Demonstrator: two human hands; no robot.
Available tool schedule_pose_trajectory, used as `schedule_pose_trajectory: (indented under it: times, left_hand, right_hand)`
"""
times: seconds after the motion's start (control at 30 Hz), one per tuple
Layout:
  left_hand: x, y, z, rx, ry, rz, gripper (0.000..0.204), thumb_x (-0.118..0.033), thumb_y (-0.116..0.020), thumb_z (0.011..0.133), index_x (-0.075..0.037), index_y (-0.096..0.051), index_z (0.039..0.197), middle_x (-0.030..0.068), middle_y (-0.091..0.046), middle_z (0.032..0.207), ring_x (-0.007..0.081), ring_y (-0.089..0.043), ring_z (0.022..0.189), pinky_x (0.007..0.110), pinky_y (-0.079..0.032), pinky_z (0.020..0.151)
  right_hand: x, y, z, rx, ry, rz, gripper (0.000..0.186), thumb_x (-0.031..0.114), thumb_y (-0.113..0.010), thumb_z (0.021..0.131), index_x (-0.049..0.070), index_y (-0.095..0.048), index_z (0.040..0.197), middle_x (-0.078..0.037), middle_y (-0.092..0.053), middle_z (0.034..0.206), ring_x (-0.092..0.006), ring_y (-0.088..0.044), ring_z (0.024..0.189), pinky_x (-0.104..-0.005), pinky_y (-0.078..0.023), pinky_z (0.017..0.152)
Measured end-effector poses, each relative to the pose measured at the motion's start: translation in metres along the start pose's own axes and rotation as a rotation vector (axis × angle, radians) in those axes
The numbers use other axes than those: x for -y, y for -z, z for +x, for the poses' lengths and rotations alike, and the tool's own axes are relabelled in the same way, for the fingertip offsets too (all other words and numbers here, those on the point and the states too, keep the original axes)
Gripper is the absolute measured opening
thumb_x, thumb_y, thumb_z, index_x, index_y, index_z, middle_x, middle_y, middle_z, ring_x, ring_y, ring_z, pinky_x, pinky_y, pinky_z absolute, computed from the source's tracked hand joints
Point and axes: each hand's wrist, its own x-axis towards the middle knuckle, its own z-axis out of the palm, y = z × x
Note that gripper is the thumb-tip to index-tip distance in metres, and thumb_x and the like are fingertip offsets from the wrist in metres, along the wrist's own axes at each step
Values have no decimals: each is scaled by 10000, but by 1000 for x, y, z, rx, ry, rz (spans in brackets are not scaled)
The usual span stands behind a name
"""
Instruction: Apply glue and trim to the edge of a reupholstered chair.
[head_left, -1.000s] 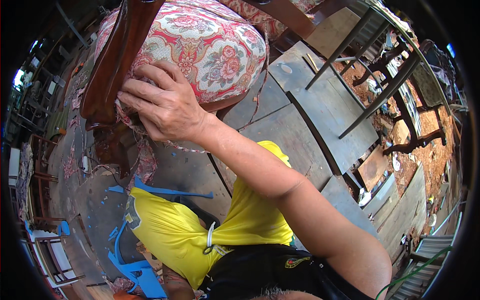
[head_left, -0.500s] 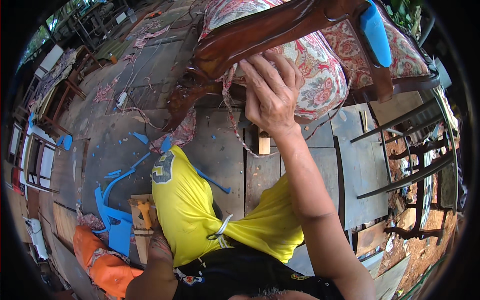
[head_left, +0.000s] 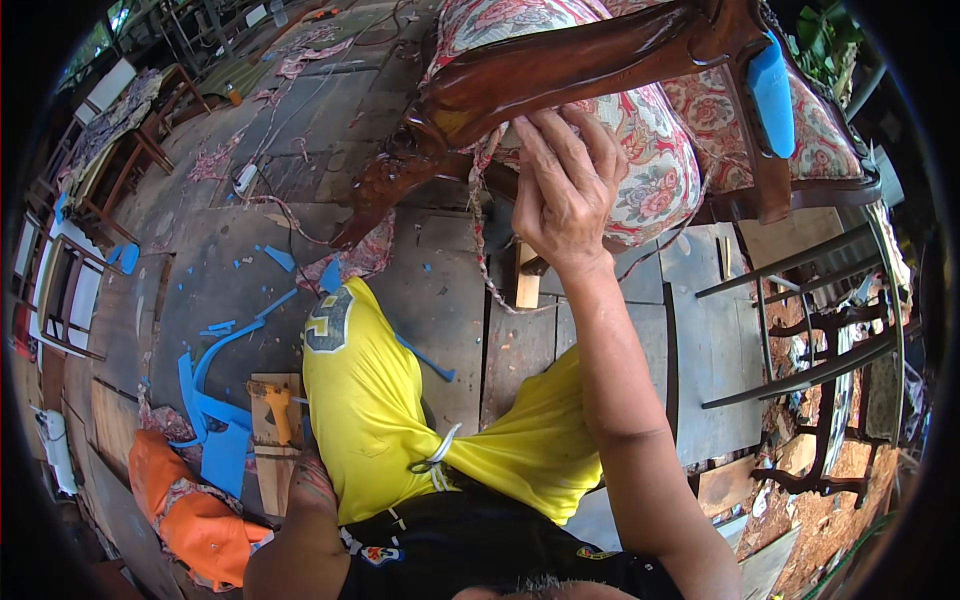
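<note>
My right hand (head_left: 572, 185) reaches up to the floral seat cushion (head_left: 655, 185) of a dark varnished wooden chair, just below its carved armrest (head_left: 560, 68). Its fingers are bent and pressed together at the cushion's edge, on a thin floral trim cord (head_left: 480, 240). From there the cord hangs in a loose loop and rises again on the right. My left forearm (head_left: 312, 505) runs beside my left thigh, and the leg in yellow shorts (head_left: 365, 400) hides the hand and its fingers. Close to that forearm, a yellow glue gun (head_left: 280, 412) lies on a wooden board (head_left: 270, 475).
Blue foam scraps (head_left: 225, 450) and an orange cloth bundle (head_left: 190, 525) lie at the left. A blue piece (head_left: 770, 95) covers part of the chair's frame. At the right stands a metal rack (head_left: 800, 380); a white power strip (head_left: 245, 178) and cables lie farther off.
The view has shifted slightly, so the chair and right hand appear a little farther right and lower. The right hand's fingers stay at the same cushion edge.
</note>
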Motion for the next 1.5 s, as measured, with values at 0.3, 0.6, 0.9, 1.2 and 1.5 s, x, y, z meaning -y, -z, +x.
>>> schedule_pose_trajectory:
  times: [0.3, 0.6, 0.9, 1.2, 1.5]
  left_hand:
    - [-51, -43, -16, -42, -85, 146, 287, -265, -572, 1098, 2, -678, 1096, 68, -695, 1009, 139, -657, 952, 283, -511, 893]
    - [-53, -225, -98, 524, -838, 485, 334, -208, -568, 1088, 18, -603, 1331, 130, -654, 1273, 216, -626, 1222, 360, -488, 1075]
    - [12, -306, -53, 678, -639, 202, 217, -186, -586, 1087, -10, -581, 1214, 66, -592, 1101, 143, -574, 976, 314, -491, 910]
    - [-19, -274, -99, 637, -595, 167, 256, -314, -522, 1118, -69, -572, 1175, 2, -492, 839, 84, -470, 698, 257, -446, 597]
    - [-43, -274, -100, 698, -388, 70, 280, -341, -510, 1125, -80, -574, 1045, -24, -456, 802, 69, -460, 707, 244, -415, 611]
  right_hand:
    - [-2, 0, -1, -1, 5, -6, 517, 3, -699, 709, 117, -746, 1211, -24, -699, 1255, -286, -594, 1227, -471, -409, 1090]
    - [-5, 2, -2, 11, -17, 5, 500, -20, -699, 753, 142, -759, 1223, -18, -716, 1262, -275, -598, 1247, -435, -398, 1071]
    - [-9, 2, -2, -33, -35, 48, 466, 31, -691, 738, 144, -754, 1186, -7, -699, 1233, -258, -605, 1218, -450, -435, 1068]
    - [-11, 1, -3, -57, -13, 14, 368, 133, -708, 764, 123, -761, 1128, 15, -676, 1215, -235, -593, 1192, -436, -442, 1061]
    - [-11, 2, -4, -44, -8, 26, 361, 125, -705, 789, 121, -755, 1146, 4, -676, 1215, -240, -593, 1189, -442, -430, 1073]
